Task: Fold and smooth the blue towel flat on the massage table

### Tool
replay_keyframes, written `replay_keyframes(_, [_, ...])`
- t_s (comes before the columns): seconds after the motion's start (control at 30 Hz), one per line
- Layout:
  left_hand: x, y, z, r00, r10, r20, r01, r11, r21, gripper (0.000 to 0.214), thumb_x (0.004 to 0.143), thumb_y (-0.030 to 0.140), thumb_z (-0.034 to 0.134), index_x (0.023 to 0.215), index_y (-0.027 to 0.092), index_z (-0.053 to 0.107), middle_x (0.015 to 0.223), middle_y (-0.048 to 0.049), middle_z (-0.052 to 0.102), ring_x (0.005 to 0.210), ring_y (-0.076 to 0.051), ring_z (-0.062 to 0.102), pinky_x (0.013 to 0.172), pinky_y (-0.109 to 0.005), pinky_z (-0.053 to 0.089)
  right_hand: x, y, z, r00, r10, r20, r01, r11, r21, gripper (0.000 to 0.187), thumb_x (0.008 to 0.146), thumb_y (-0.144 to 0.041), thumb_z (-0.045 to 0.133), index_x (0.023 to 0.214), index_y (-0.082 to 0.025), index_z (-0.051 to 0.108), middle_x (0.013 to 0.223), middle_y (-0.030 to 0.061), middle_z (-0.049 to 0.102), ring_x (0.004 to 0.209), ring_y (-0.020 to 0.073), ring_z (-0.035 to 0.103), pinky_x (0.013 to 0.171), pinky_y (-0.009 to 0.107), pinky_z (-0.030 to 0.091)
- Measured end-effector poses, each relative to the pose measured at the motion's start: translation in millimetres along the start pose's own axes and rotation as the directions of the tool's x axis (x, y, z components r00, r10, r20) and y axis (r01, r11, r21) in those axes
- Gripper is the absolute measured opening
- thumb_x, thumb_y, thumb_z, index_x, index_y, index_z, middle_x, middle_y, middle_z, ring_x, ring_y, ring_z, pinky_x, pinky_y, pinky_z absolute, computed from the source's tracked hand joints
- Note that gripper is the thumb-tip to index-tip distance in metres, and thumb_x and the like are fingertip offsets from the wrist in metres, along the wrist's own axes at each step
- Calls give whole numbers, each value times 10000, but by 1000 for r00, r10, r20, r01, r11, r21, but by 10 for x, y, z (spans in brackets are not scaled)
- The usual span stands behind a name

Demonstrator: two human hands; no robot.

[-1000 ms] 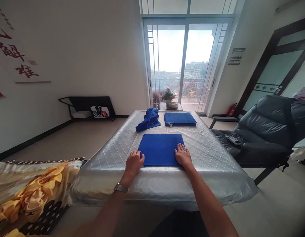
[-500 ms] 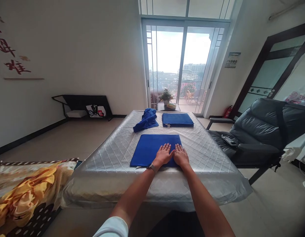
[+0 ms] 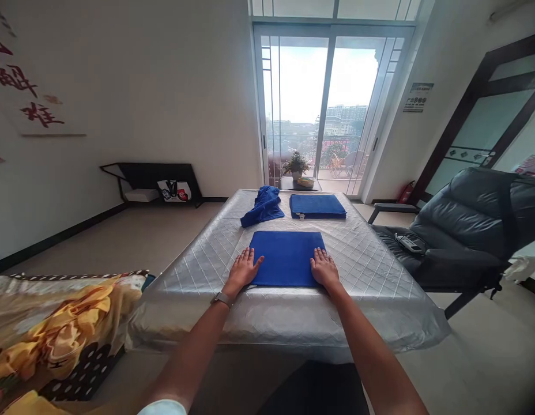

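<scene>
A flat, folded blue towel lies near the front edge of the covered table. My left hand rests on its left edge, palm down with the thumb spread out. At the opposite edge, my right hand lies flat with its fingers stretched forward. Neither hand grips anything. Behind the towel sits a neat stack of folded blue towels, with small white labels at its near side. Left of that stack is a crumpled blue towel.
To the right stands a grey reclining chair with a corded handset on its seat. Yellow cloth is heaped at lower left. A potted plant stands beyond the table, before the sliding glass door.
My left hand has moved left across the towel to its left edge. My right hand stays at the right edge. The towel looks more squarely aligned, and the view has shifted slightly.
</scene>
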State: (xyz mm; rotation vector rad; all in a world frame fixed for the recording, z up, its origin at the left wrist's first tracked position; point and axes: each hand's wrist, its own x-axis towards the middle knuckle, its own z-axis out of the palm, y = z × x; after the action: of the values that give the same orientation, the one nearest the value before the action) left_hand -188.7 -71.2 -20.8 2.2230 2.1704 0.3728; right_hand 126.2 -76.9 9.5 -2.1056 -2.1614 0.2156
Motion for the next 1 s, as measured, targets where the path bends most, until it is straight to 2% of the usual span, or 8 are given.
replay_keyframes(0.23, [-44,48,-5,999,13,-39,-14,1000,-27,791,1045,622,200,1565,48,360,1644,-217,298,1538,-287,267,1253,-439,209,5,36,36,1000,-3,12,4,999,-32,654,1056,-397,172,1641,-106,204,1709,38,153,1574,196,124,1265,386,90])
replay_keyframes(0.33, [-53,37,15,997,10,-70,-14,998,-54,756,1051,601,219,1559,64,382,1625,-212,344,1525,-288,302,1250,-463,235,0,53,20,999,5,36,-3,999,-43,658,1055,-405,169,1645,-114,189,1711,33,137,1576,189,114,1266,386,86])
replay_keyframes(0.5, [-57,39,35,997,13,-81,-19,998,-64,762,1044,619,226,1566,83,370,1630,-197,339,1519,-292,317,1249,-484,238,59,14,-144,995,19,94,-15,999,-45,657,1052,-423,166,1641,-138,225,1706,29,170,1567,210,167,1260,438,129])
replay_keyframes(0.67, [-59,45,32,998,8,-69,-11,999,-42,787,1042,621,218,1556,46,376,1633,-204,328,1527,-288,298,1262,-460,208,317,-82,-275,1000,-7,19,8,999,-50,661,1054,-407,161,1633,-98,241,1701,58,199,1568,209,156,1260,411,104])
replay_keyframes(0.8, [-53,34,57,996,3,-92,-7,999,-44,770,1042,620,213,1559,76,384,1632,-191,343,1521,-285,315,1256,-470,230,492,-66,-150,1000,9,29,-8,999,-34,676,1052,-415,171,1638,-80,203,1711,73,149,1577,206,104,1260,396,79])
replay_keyframes(1.0, [-56,6,93,995,13,-97,-14,1000,-8,764,1041,613,221,1568,79,368,1635,-187,339,1522,-290,313,1257,-474,219,526,16,30,1000,18,-4,-18,1000,0,672,1051,-424,166,1642,-106,207,1710,54,159,1576,182,101,1258,373,66])
